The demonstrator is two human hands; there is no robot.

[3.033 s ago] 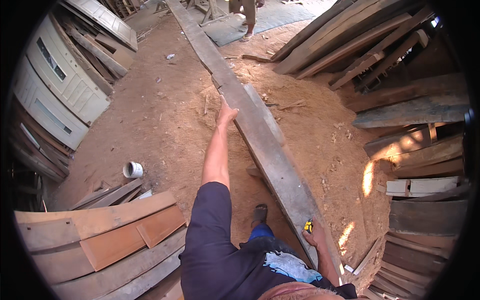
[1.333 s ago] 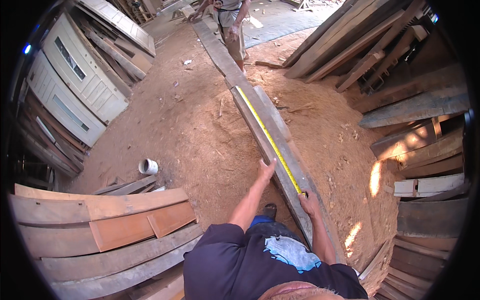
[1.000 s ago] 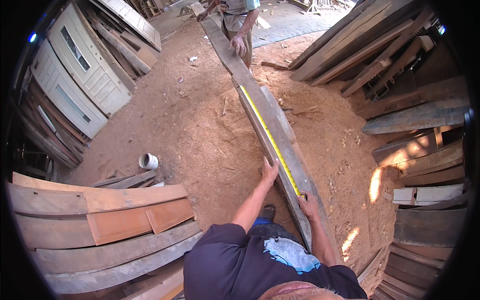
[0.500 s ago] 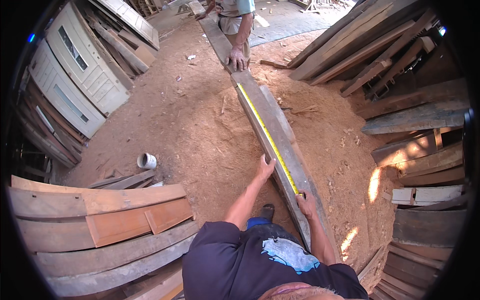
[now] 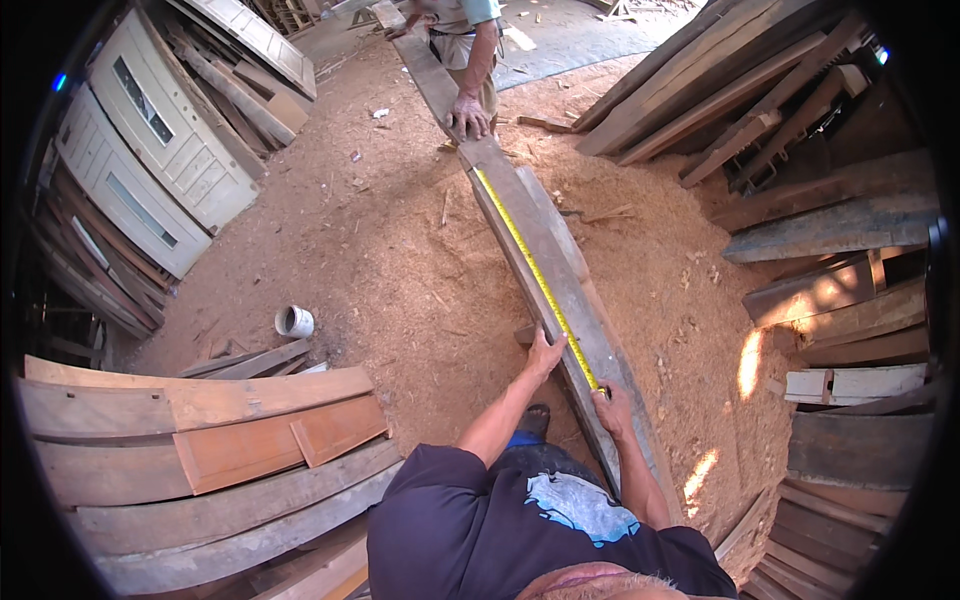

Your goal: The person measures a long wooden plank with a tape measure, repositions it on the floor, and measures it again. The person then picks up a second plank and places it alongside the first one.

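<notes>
Ideally I'd keep the tape (image 5: 535, 268) taut beyond my right grip (image 5: 614, 405), clasping its case (image 5: 603, 391); left grip (image 5: 545, 355) touches the plank (image 5: 587, 320), closure unclear

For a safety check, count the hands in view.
4: wearer's left hand on the plank; right hand at the tape measure; co-worker's nearer hand atop the plank, other hand farther along.

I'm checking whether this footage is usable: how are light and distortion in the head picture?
Head view: stacked boards at lower left look curved, with black around the fisheye rim; head view: a bright sunlit patch on the shaded floor at right; head view: the yellow tape stands out, but its markings are too small to read.
</notes>
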